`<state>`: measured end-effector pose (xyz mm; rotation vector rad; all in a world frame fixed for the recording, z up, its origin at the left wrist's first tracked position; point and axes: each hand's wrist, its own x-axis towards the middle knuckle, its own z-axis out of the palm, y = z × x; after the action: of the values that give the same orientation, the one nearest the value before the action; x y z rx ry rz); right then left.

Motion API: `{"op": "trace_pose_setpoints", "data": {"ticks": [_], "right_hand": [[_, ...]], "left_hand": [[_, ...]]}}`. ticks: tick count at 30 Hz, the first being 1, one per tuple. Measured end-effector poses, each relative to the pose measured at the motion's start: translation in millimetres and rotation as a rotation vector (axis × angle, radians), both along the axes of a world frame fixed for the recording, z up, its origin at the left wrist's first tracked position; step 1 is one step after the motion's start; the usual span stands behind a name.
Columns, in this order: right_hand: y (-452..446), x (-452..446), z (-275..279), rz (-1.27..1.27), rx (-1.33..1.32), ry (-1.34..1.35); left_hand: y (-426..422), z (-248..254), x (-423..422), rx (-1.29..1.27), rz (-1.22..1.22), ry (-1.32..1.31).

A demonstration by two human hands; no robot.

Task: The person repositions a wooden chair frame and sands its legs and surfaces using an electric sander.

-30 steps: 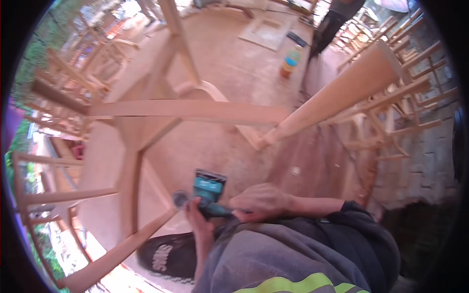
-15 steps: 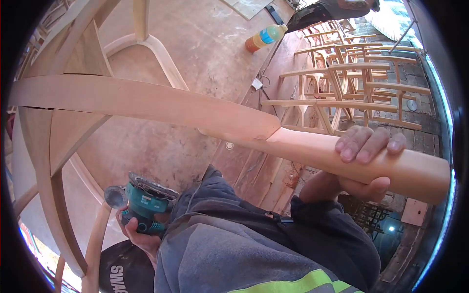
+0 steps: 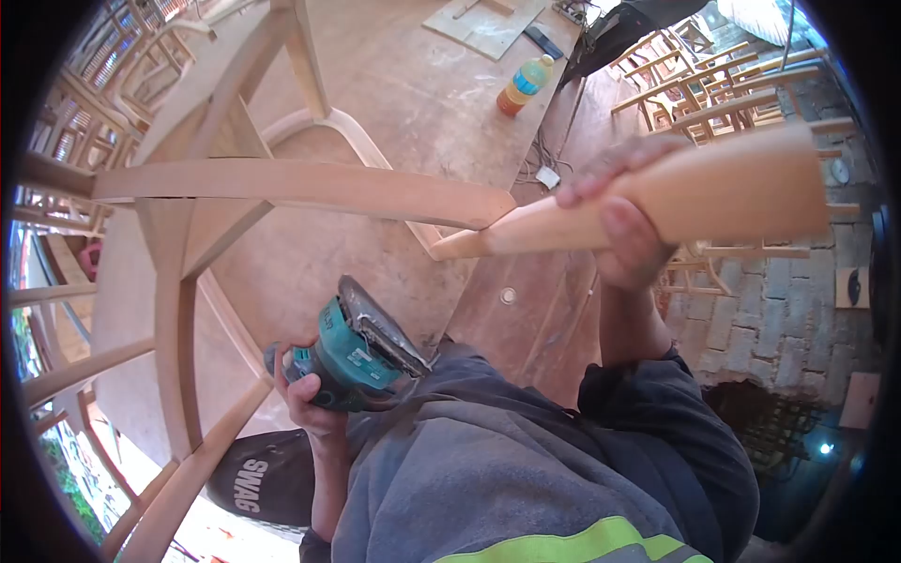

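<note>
A teal electric sander [image 3: 355,349] is in my left hand [image 3: 305,389], whose fingers wrap round its body; the flat sanding pad faces up and to the right, clear of the wood. My right hand [image 3: 631,211] grips the wide curved end piece [image 3: 741,192] of a bare wooden chair frame [image 3: 310,186], thumb below and fingers over the top. A visible joint line runs where that piece meets the long curved rail. The end piece and fingers are slightly blurred.
A bottle [image 3: 526,86] of orange-brown liquid stands on the worktable [image 3: 375,56], with a board [image 3: 483,26] behind it. More wooden chair frames [image 3: 694,89] stand at the upper right. A person's dark-clothed leg [image 3: 619,38] shows at the top.
My right hand has shifted left and up along the end piece, and the chair frame has turned. The sander in my left hand has moved right and up, its pad tilting more upright.
</note>
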<state>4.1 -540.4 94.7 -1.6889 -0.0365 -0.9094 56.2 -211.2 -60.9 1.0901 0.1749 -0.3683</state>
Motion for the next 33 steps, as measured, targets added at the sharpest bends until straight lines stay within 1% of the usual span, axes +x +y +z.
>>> {"op": "trace_pose_setpoints", "data": {"ticks": [1,2,3,4,5,6,7,8,9,10,11,13,14,16,17,18,19,20,21,22,24,26,27,31,33], "right_hand": [[-1.8,0.9,1.8,-0.048,-0.152,0.036],[-4.3,3.1,3.7,-0.099,-0.304,0.073],[-0.5,10.7,4.5,-0.035,-0.253,-0.050],[4.1,10.3,7.1,-0.055,-0.201,-0.020],[9.4,7.6,9.9,-0.074,-0.147,0.017],[12.3,3.6,12.9,-0.119,-0.075,0.092],[14.5,0.4,14.1,-0.128,-0.067,0.072],[14.0,-0.2,15.3,-0.127,-0.042,0.123],[11.8,1.0,16.1,-0.126,-0.022,0.167],[5.7,-2.1,14.8,-0.160,-0.091,0.260],[-5.0,-4.2,16.0,-0.168,-0.096,0.235],[-21.7,-7.4,19.3,0.228,0.032,0.098],[-15.7,-12.1,33.5,0.213,0.049,0.114],[-6.7,-8.2,66.3,0.212,0.011,-0.052],[-7.0,-4.5,79.8,0.217,-0.073,-0.081],[-4.2,3.2,88.4,0.197,-0.067,-0.193],[-0.7,9.2,97.5,0.178,-0.060,-0.305],[10.3,-0.3,115.8,0.232,-0.043,-0.209],[7.3,1.7,114.6,0.240,-0.041,-0.214],[2.6,5.1,111.2,0.213,-0.023,-0.205],[-3.0,12.1,111.0,0.192,-0.003,-0.213],[-2.3,16.3,104.7,0.167,0.087,-0.186],[-2.5,16.8,103.6,0.195,0.081,-0.220],[-2.8,15.4,103.4,0.197,0.081,-0.202],[-1.9,17.1,100.8,0.192,0.080,-0.224]], "left_hand": [[0.7,5.8,6.9,-0.052,-0.043,0.011],[1.7,14.2,17.1,-0.162,-0.142,0.003],[-0.2,24.6,26.3,-0.195,-0.173,0.027],[-2.7,39.3,33.6,-0.223,-0.203,0.051],[-15.5,64.7,37.2,-0.179,-0.169,0.057],[-19.0,79.2,46.0,-0.197,-0.223,0.058],[-22.1,91.8,54.4,-0.213,-0.282,0.061],[-27.4,100.6,64.1,-0.247,-0.303,0.077],[-33.4,114.4,72.6,-0.228,-0.369,0.038],[-38.9,127.5,79.5,-0.209,-0.432,0.001],[-41.7,137.4,88.4,-0.204,-0.567,-0.018],[-61.7,149.2,101.5,-0.228,-0.739,-0.056],[-70.5,155.5,102.7,-0.202,-0.771,-0.061],[-87.7,160.2,101.0,-0.212,-0.782,-0.072],[-94.7,169.4,98.7,-0.192,-0.821,-0.074],[-101.4,165.9,102.2,-0.187,-0.818,-0.082],[-109.6,155.0,108.5,-0.149,-0.894,-0.159],[-118.0,153.2,112.4,-0.110,-0.967,-0.236],[-127.7,152.9,115.3,-0.108,-0.968,-0.080],[-134.6,149.7,115.7,-0.101,-0.962,-0.080],[-150.0,139.7,123.3,-0.063,-0.982,0.059],[-159.4,138.4,124.9,-0.057,-0.997,0.053],[-163.2,136.7,125.4,-0.029,-0.979,0.064],[-174.5,122.8,128.5,0.050,-0.955,0.071],[-176.2,118.8,131.0,0.048,-0.944,0.069]]}}
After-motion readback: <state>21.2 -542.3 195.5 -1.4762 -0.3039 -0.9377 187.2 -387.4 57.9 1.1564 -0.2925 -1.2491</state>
